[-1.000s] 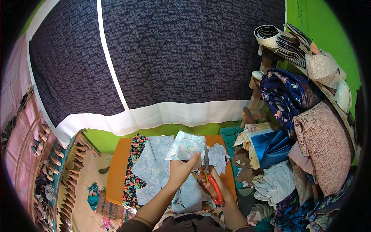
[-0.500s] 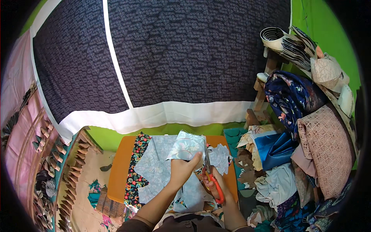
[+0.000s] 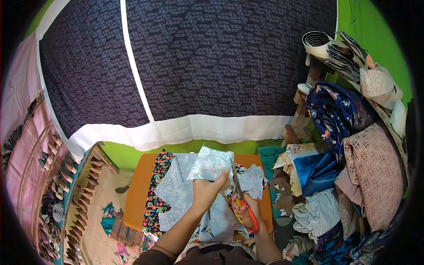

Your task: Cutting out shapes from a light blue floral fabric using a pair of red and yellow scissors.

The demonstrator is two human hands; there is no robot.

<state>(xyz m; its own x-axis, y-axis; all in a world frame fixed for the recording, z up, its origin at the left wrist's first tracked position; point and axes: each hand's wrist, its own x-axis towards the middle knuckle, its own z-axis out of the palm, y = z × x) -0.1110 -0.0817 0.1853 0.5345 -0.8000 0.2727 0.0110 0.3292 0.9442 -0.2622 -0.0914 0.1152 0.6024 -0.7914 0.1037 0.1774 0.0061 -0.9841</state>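
Observation:
My left hand is closed on a pale blue patterned fabric piece, held up above the table with a curved line showing on it. In my right hand are scissors with red and yellow handles. Their blades point away from me and lie along the right edge of the held piece. Beneath my hands, a cut sheet of pale fabric lies over a black floral cloth, whose bright pattern shows at the left. Right of the scissors lies a crumpled pale fabric scrap.
The orange table stands before a dark patterned curtain. Along the left runs a rack of shoe-shaped pieces. To the right are heaped fabrics, among them blue satin, a white cloth and pink lace.
The held fabric piece has shifted slightly left and up with my left hand. The scissors' handles have spread, showing the yellow inside, and the blades sit slightly lower.

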